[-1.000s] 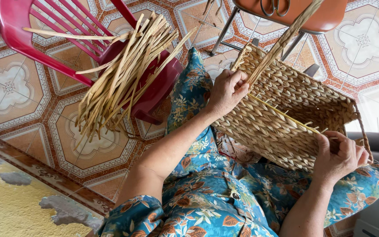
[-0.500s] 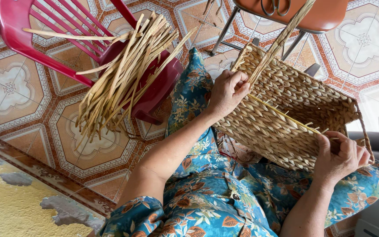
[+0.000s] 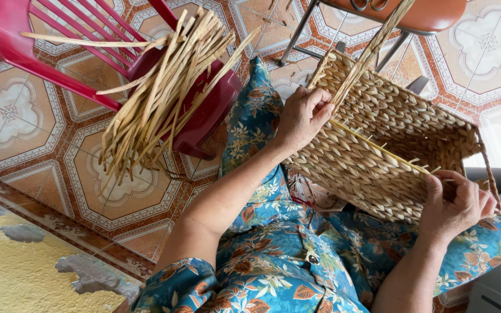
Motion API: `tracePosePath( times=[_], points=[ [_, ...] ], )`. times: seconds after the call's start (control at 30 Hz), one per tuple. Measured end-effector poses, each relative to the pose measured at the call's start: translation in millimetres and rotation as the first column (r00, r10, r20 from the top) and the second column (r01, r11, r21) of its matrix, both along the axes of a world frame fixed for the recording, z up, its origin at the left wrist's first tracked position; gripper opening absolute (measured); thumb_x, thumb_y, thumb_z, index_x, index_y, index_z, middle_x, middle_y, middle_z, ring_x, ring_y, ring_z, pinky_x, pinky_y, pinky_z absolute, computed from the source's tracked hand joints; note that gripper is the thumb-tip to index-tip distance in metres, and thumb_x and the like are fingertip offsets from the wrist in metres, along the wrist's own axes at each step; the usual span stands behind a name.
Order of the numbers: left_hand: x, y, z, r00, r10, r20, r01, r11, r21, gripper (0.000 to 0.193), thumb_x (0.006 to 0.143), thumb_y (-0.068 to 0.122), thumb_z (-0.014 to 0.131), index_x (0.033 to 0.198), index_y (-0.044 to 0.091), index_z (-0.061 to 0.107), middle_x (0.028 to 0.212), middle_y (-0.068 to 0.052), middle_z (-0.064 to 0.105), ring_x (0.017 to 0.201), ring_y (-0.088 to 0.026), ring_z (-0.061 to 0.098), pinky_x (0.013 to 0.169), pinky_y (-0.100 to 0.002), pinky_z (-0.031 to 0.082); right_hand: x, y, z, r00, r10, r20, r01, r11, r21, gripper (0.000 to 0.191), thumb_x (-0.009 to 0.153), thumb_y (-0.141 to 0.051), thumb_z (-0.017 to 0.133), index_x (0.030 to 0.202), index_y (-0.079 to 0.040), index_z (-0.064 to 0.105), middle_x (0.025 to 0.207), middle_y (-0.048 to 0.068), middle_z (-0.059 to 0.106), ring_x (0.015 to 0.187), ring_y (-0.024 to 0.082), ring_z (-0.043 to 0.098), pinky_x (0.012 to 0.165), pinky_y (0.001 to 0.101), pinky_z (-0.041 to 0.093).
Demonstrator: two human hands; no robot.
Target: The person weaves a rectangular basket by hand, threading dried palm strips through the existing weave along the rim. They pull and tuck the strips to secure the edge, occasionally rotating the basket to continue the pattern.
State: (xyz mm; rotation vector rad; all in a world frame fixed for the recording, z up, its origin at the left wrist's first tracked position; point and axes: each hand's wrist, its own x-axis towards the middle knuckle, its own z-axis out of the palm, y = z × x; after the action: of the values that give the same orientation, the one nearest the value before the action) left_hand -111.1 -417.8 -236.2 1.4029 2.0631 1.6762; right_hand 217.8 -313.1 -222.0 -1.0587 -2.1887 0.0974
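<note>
Left hand (image 3: 302,116) is pinching a bundle of straw strands (image 3: 372,46) at the woven basket (image 3: 389,139) rim. Right hand (image 3: 456,203) is curling shut around the basket's near edge; basket is lying between both hands on her lap

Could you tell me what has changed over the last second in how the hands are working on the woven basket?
Almost nothing visibly changed. The left hand still grips the strands at the woven basket rim, and the right hand still pinches its lower corner. The basket stays on the lap, and the bundle of dried strands lies unmoved on the red plastic chair.
</note>
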Motion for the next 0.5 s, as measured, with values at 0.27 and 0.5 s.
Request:
tracePosePath(
  times=[0.27, 0.5],
  points=[
    [4.6, -6.5, -6.7, 0.99, -0.106, 0.093, 0.108, 0.994, -0.011, 0.012, 0.098, 0.016, 0.074, 0.092, 0.008, 0.068, 0.08, -0.002, 0.065, 0.075, -0.015, 0.061, 0.066, -0.032, 0.051, -28.1, -4.0, 61.5, 0.95, 0.195, -0.243, -0.21, 0.977, -0.038, 0.02, 0.104, 0.002, 0.07, 0.123, 0.0, 0.067, 0.114, 0.012, 0.068, 0.105, 0.025, 0.061, 0.095, 0.0356, 0.051],
    [11.3, -25.8, 11.2, 0.987, -0.132, 0.089, 0.137, 0.989, -0.051, 0.011, 0.103, 0.015, 0.075, 0.103, 0.005, 0.07, 0.091, -0.006, 0.059, 0.08, -0.018, 0.062, 0.067, -0.028, 0.054, -115.4, 1.0, 94.5, 0.835, 0.549, 0.026, -0.549, 0.836, 0.005, 0.039, 0.097, 0.011, 0.067, 0.135, 0.003, 0.062, 0.129, 0.023, 0.061, 0.123, 0.04, 0.063, 0.101, 0.0443, 0.056]
  ],
)
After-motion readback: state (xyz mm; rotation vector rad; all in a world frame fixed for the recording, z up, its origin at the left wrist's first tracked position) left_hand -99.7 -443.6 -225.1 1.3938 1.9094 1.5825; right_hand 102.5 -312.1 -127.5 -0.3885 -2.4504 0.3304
